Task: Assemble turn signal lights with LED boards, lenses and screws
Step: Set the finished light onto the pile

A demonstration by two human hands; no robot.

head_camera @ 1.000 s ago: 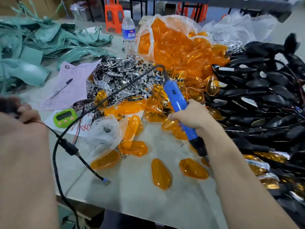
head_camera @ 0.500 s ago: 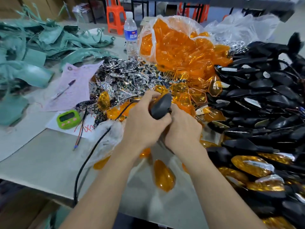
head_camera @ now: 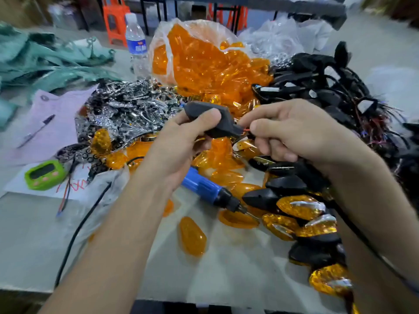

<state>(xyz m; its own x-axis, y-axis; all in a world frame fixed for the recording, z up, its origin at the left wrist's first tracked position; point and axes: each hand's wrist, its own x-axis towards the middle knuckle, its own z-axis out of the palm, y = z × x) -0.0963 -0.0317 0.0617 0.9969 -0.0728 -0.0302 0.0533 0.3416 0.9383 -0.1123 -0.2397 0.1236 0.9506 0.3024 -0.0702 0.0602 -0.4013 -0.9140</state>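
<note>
My left hand (head_camera: 181, 143) grips a black turn signal housing (head_camera: 213, 120) held up over the table. At the housing's stem end, my right hand (head_camera: 292, 132) pinches its red wires (head_camera: 246, 130). Below the hands the blue electric screwdriver (head_camera: 204, 189) lies on the table, tip pointing right. Loose amber lenses (head_camera: 192, 236) lie near it. A heap of chrome LED boards (head_camera: 131, 109) sits at the left middle. Assembled lights with amber lenses (head_camera: 301, 207) are piled at the right.
A clear bag of amber lenses (head_camera: 204, 55) stands at the back, with black wired housings (head_camera: 317, 87) to its right. A green timer (head_camera: 44, 174), paper with a pen (head_camera: 36, 131), a water bottle (head_camera: 136, 41) and green plastic scraps (head_camera: 45, 60) lie left. The screwdriver's black cable (head_camera: 77, 232) runs off the front edge.
The screwdriver has left my right hand and now lies on the table. Both hands came together on a black housing and lifted it; my right hand now pinches its wires.
</note>
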